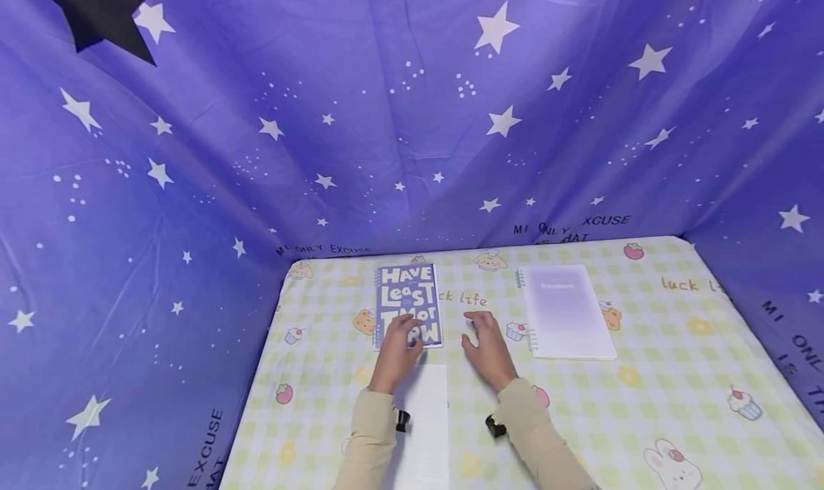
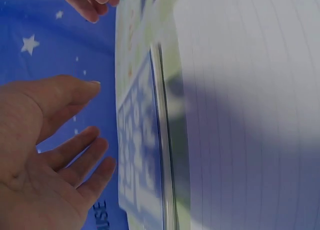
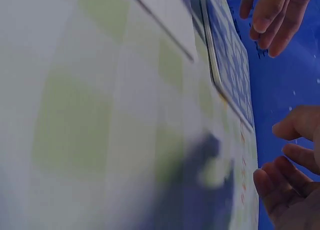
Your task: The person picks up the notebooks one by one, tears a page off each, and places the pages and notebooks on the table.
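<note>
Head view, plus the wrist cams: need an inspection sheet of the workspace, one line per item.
Surface: green-checked tablecloth with cartoon prints, lying flat.
Job's things: blue lettered notebook, closed; lined paper nearer the person, cut off by the frame; pale purple notebook, closed, to the right.
Clutter: nothing seen.
Grips: left grip over the blue lettered notebook, holding nothing; right grip above the cloth between the notebooks, holding nothing.
Cables: nothing seen.
Surroundings: purple star-printed fabric behind and at both sides.

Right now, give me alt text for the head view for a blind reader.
A person's left hand hovers over a blue notebook, the right hand beside it; a pale purple notebook lies farther right, a white page nearer.
</note>
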A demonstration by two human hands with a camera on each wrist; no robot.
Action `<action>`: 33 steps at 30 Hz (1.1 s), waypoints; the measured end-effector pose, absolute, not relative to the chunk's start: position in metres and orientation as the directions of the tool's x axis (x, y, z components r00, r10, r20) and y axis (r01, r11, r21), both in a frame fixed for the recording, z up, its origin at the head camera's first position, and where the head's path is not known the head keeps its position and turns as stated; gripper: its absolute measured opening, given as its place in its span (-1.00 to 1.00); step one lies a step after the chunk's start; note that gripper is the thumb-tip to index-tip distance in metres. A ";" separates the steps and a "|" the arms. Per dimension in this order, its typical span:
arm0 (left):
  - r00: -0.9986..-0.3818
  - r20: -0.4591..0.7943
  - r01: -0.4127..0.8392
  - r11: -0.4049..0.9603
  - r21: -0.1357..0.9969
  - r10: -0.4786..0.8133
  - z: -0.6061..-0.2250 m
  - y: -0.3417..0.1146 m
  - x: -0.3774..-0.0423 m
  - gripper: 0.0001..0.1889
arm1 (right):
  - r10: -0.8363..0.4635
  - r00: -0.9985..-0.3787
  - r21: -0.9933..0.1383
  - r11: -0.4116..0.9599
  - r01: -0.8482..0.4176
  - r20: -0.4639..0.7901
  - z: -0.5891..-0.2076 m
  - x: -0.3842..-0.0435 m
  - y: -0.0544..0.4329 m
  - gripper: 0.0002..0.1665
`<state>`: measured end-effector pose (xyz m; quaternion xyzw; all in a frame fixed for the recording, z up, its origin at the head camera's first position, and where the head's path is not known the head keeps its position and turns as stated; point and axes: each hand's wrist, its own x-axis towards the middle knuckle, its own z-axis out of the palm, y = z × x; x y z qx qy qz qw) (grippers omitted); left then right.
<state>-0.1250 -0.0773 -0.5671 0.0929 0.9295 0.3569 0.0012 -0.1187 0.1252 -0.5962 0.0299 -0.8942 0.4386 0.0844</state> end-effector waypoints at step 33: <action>-0.893 0.083 0.396 0.688 0.608 0.442 -0.577 0.052 -0.115 -0.69 | 0.189 -0.965 -0.653 0.757 0.025 0.182 -0.588 -0.097 0.279 -0.33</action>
